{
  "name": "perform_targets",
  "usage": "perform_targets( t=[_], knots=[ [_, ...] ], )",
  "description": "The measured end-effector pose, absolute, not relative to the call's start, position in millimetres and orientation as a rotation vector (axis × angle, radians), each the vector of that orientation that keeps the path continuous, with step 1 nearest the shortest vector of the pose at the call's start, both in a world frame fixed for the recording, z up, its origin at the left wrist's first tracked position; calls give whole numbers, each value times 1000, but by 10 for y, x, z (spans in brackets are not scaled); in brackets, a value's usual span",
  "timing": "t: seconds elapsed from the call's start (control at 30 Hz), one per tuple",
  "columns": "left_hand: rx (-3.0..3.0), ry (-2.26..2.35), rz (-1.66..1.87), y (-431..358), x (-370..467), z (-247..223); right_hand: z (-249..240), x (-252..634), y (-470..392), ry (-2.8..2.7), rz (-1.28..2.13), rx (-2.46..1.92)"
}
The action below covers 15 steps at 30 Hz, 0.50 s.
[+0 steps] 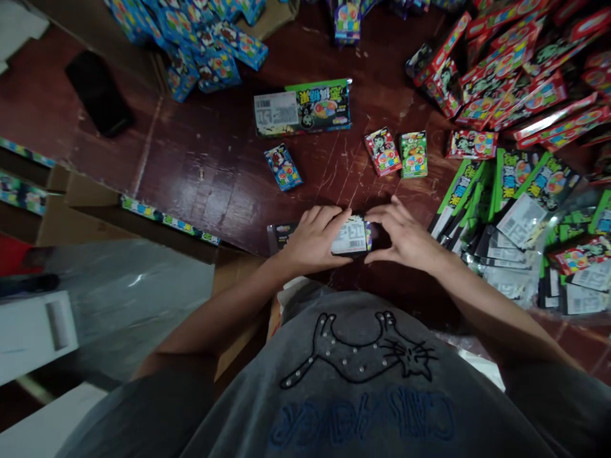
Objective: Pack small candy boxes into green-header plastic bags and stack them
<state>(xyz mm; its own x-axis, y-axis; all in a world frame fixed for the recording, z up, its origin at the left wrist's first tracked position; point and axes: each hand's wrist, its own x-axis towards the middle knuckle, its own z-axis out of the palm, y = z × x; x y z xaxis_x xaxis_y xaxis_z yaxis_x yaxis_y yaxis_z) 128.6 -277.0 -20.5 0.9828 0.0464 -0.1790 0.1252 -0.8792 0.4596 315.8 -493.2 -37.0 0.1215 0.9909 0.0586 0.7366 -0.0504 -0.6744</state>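
Near the table's front edge lies a black plastic packet (351, 236) with a white barcode label, its left end sticking out past my wrist. My left hand (317, 238) is closed over its middle, thumb along the near edge. My right hand (398, 235) curves around the packet's right end, fingers at the far corner and thumb at the near one. A strip of a purple small box (368, 236) shows at that end. Just beyond lie a blue small box (283, 166), a red small box (382, 151) and a green small box (413, 154), apart from my hands.
A filled green-and-black packet (303, 108) lies farther back. Blue boxes (217, 57) heap at back left, purple boxes (347, 22) at the back, red boxes (515, 76) at right. Flat packets (518, 191) pile at right. A black phone-like object (98, 92) and open carton (95, 191) are left.
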Motion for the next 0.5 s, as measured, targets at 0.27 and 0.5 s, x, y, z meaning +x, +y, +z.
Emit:
perform_targets(
  t=[0.27, 0.5],
  knots=[
    [2689, 144, -170, -2789, 1338, -201, -23, 4114, -4593, -1969, 403, -1917],
    [2763, 355, -122, -2832, 1353, -192, -362, 4488, -4204, -2180, 355, -1959]
  ],
)
